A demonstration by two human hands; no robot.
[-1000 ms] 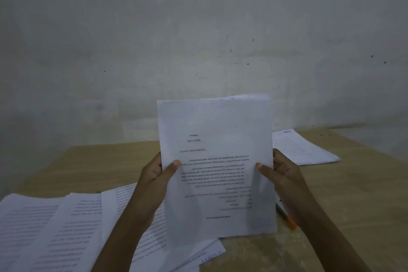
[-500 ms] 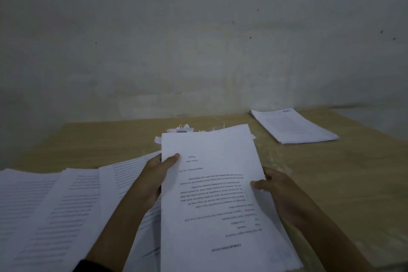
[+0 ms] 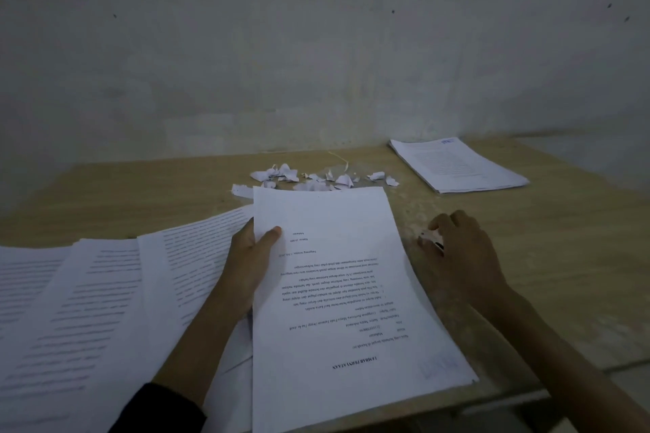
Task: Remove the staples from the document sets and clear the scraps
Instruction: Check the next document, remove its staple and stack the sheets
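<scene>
White paper over pale wood. At the near middle of the table (image 3: 562,257), a document set (image 3: 334,292), long axis running from the near edge almost straight away toward the grey wall (image 3: 316,46). Printed face up, turned upside down to the viewer: head of the page toward the person, foot toward the wall. Legible near the close end, in bold capitals, inverted: "LEMBAR PERNYATAAN". Past the heading, rows of body text too small to read. At the near right corner, a faint bluish mark, not legible.

Gripped at its left edge by the left hand (image 3: 246,264), thumb (image 3: 272,234) flat on top of the sheet, fingers hidden beneath. Dark sleeve (image 3: 158,411) on that forearm.

Right of the set and apart from it, the right hand (image 3: 460,257), palm down on the wood, fingers curled round a small object (image 3: 431,239), white and dark, kind not to be told.

Just beyond the far edge of the set, torn paper scraps (image 3: 316,179) in a loose row, one at the far left corner, touching or tucked under, cannot tell which. At the far right, well apart, a flat stack of sheets (image 3: 457,165), a small blue mark at its far corner, unreadable. On the left, fanned printed sheets (image 3: 88,309), overlapping one another, partly under the left hand and the set.
</scene>
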